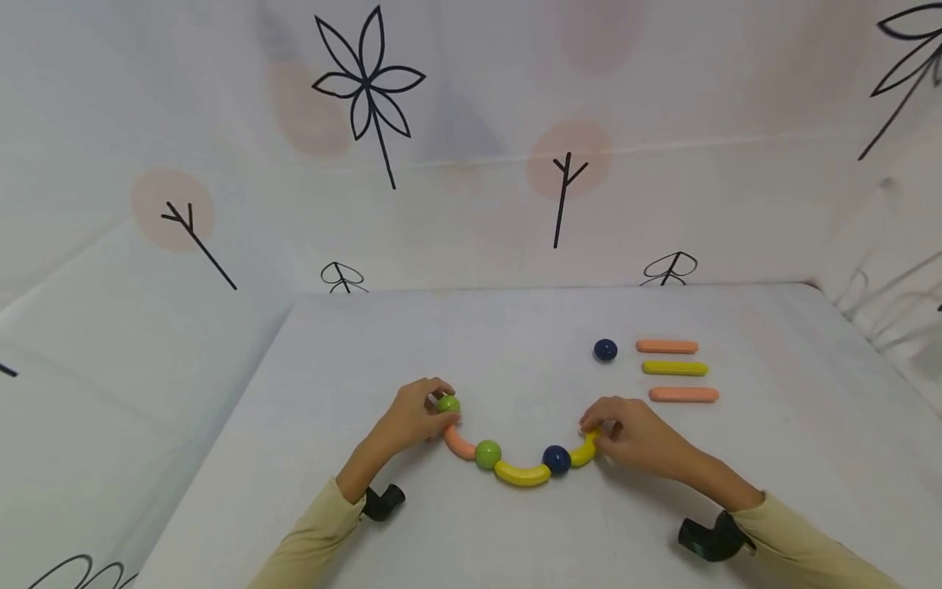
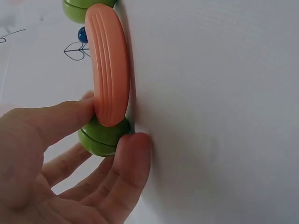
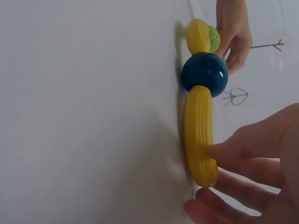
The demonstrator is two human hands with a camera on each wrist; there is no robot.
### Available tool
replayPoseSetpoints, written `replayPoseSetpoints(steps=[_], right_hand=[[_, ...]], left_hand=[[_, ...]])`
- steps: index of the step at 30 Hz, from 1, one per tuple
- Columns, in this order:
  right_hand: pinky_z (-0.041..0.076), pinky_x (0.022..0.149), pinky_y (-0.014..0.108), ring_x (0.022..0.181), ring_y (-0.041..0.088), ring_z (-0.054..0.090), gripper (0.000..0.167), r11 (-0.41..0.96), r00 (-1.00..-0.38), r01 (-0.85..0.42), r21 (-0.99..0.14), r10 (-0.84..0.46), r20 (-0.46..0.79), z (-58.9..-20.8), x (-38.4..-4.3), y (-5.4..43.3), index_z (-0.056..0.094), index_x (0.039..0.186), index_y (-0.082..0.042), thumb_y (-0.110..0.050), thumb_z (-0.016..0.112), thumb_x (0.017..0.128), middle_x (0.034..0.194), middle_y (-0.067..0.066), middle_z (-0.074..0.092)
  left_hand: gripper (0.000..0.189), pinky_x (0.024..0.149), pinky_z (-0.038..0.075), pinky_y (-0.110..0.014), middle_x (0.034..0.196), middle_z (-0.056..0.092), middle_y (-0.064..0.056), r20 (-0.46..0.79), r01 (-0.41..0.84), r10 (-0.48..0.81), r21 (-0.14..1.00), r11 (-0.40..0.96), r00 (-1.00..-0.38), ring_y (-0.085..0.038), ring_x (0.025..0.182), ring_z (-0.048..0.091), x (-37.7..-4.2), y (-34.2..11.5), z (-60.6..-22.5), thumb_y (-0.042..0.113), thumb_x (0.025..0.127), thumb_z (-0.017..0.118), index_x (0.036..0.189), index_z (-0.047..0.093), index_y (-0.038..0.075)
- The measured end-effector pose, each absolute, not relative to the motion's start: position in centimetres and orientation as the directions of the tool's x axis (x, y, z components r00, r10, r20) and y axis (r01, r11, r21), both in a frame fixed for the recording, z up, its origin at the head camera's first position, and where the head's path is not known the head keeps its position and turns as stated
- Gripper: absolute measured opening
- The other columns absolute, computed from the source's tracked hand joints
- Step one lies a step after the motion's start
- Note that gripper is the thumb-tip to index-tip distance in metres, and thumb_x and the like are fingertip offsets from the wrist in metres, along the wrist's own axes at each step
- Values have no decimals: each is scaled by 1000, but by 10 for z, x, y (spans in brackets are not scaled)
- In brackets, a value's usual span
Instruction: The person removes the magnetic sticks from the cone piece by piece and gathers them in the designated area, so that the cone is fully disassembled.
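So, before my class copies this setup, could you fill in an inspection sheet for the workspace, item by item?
Surface: plain pale tabletop, with soft shadows near the arms.
Job's things: a curved row, left to right in the head view: end green ball, orange curved piece, inner green ball, inner yellow piece, row's blue ball, end yellow piece.
Clutter: loose blue ball, two orange sticks and a yellow stick, apart from the row, beyond it and to the right.
Left fingers: hold the end green ball.
Right fingers: pinch the end yellow piece.
Cables: nothing seen.
Surroundings: pale backdrop with black plant drawings.
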State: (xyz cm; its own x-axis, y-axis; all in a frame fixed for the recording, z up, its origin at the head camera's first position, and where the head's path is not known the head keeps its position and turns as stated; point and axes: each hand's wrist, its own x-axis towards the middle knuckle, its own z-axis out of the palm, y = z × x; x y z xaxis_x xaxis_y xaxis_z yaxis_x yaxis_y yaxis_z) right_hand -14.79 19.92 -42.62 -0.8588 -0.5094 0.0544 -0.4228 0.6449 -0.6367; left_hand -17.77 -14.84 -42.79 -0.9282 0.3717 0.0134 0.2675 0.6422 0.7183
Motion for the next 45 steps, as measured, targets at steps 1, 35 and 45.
replayPoseSetpoints(steps=[1, 35, 45], right_hand=[[50, 71, 25, 87, 12, 55, 19, 648, -856, -423, -633, -514, 45, -426, -147, 200, 70, 94, -11, -1, 65, 78, 99, -4, 65], [48, 71, 25, 80, 8, 52, 15, 600, -786, -463, -652, -618, -11, -423, -142, 210, 72, 92, -21, -20, 78, 78, 89, -14, 62], [48, 74, 26, 81, 6, 53, 26, 566, -755, -500, -656, -655, 10, -422, -141, 210, 70, 93, -23, -4, 76, 77, 90, -17, 61]], left_hand=[[30, 55, 49, -25, 101, 60, -9, 15, 264, 361, 711, 651, -932, -17, 80, 57, -177, -149, -428, 18, 83, 73, 109, 63, 5], [49, 80, 41, -27, 115, 55, 7, 76, 761, 761, 159, 629, -644, -10, 101, 47, -113, -59, -418, 18, 85, 72, 129, 56, 31], [61, 76, 35, -25, 100, 56, 12, -16, 746, 753, 129, 654, -658, -6, 87, 49, -115, -52, -413, 14, 84, 71, 137, 49, 33]])
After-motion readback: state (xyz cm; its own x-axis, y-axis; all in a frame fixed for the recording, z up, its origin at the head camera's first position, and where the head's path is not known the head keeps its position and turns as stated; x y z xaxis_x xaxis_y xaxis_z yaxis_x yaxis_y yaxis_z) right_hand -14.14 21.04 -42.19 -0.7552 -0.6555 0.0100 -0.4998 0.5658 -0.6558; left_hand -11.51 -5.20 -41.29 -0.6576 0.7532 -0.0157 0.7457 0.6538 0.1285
